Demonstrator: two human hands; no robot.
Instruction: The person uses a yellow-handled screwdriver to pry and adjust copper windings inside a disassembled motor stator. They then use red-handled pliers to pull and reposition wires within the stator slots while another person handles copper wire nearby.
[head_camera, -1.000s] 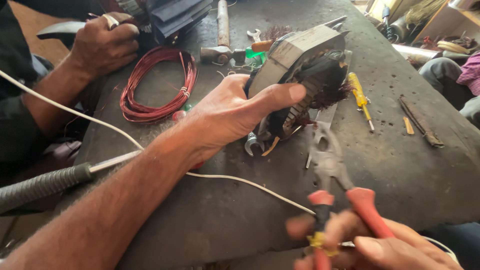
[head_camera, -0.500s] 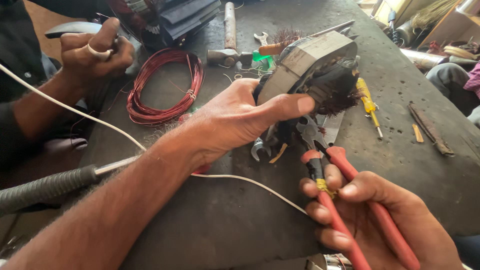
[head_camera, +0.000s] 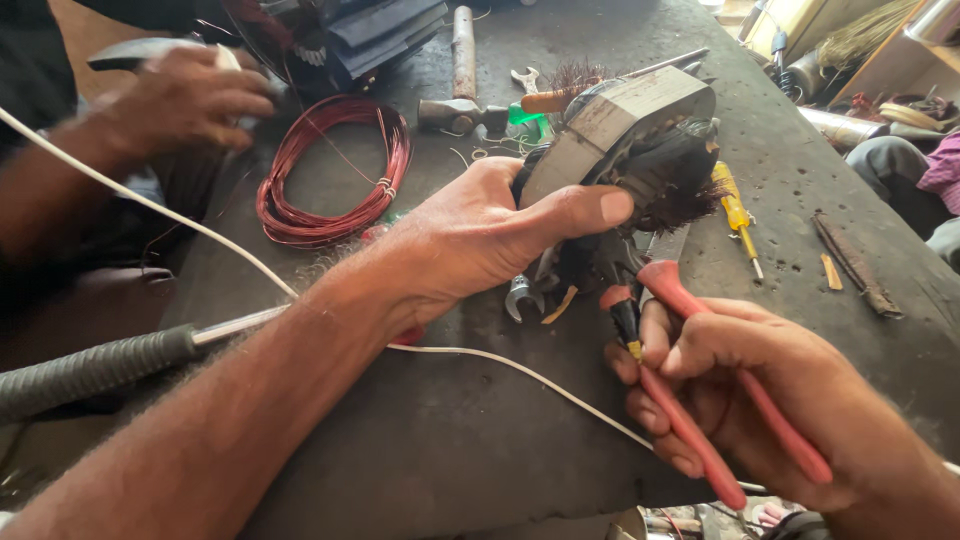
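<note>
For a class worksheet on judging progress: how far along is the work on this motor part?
Done: little can be told. In hand: the left hand steadies the motor part on the table, while the right hand points red-handled pliers at its underside. Left: dark, frayed wire remains on the part, and the coil of red wire lies apart.

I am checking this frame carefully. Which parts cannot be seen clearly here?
Head view:
- Jaws of the red-handled pliers: hidden behind the motor stator and left hand.
- Right hand: wrist cut off by the frame edge.
- Another person's hand: blurred, its object unclear.
</note>
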